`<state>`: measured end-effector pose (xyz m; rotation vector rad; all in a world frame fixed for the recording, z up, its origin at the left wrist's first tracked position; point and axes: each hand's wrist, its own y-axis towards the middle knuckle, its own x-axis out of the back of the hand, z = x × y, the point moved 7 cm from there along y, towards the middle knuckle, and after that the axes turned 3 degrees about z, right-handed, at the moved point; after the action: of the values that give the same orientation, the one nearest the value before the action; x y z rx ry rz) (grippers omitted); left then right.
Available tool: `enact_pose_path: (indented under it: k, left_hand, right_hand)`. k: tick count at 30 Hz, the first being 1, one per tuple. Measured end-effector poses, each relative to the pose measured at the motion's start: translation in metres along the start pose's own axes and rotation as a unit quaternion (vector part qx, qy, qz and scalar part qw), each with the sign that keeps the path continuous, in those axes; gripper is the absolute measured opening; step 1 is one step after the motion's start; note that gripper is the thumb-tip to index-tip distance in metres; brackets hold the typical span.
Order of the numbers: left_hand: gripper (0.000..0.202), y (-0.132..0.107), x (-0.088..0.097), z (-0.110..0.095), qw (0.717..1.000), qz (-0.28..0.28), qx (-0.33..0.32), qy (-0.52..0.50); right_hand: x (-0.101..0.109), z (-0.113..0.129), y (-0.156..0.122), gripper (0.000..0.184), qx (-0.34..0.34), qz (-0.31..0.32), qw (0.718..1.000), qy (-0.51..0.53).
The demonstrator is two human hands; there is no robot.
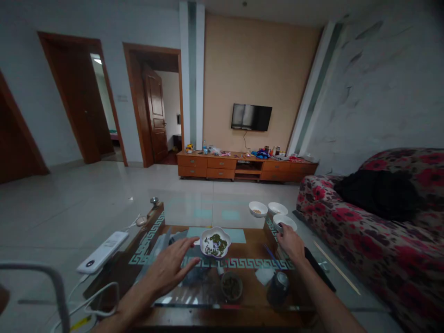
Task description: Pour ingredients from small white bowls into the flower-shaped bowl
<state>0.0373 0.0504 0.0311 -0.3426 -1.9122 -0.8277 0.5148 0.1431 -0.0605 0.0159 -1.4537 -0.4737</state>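
My left hand (171, 269) lies open with fingers stretched out over the glass coffee table (194, 213), just left of a white flower-shaped dish (215, 242) holding green bits. My right hand (290, 242) reaches to the table's right side, its fingers curled at the rim of the nearest of three small white bowls (285, 222). Whether anything is pinched in those fingers I cannot make out. The other two bowls (258, 208) sit just beyond it.
A white power bank (103, 252) with cables lies at the table's left. A dark round cup (231, 286) and a dark jar (278, 286) stand near the front edge. A floral sofa (374, 226) runs along the right. A TV cabinet (246, 168) stands against the far wall.
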Motion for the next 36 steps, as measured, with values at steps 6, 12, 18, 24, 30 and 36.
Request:
enact_pose_path:
  k: [6,12,18,24,30,36]
  left_hand:
    - [0.055,-0.016,-0.022,0.069,0.987,0.014,0.133,-0.094]
    - [0.056,-0.027,-0.039,0.093,0.978,0.038,0.173,-0.115]
    - [0.058,-0.030,-0.044,0.110,0.975,0.034,0.192,-0.103]
    - [0.051,-0.027,-0.055,0.112,0.981,0.063,0.172,-0.055]
    - [0.036,-0.019,-0.060,0.113,0.985,0.063,0.162,-0.023]
    - [0.040,-0.026,-0.066,0.123,0.981,0.086,0.176,-0.009]
  right_hand:
    - [-0.024,-0.014,0.012,0.047,0.016,0.057,0.998,0.004]
    - [-0.027,-0.023,0.011,0.034,0.015,0.046,0.999,-0.004]
    - [-0.021,-0.018,0.003,0.032,0.063,0.017,0.998,0.000]
    - [0.009,0.043,-0.006,0.028,0.167,-0.032,0.982,0.084]
    - [0.024,0.153,-0.044,0.026,0.297,0.009,0.937,0.186]
    - [0.028,0.232,-0.094,0.022,0.401,0.040,0.884,0.239]
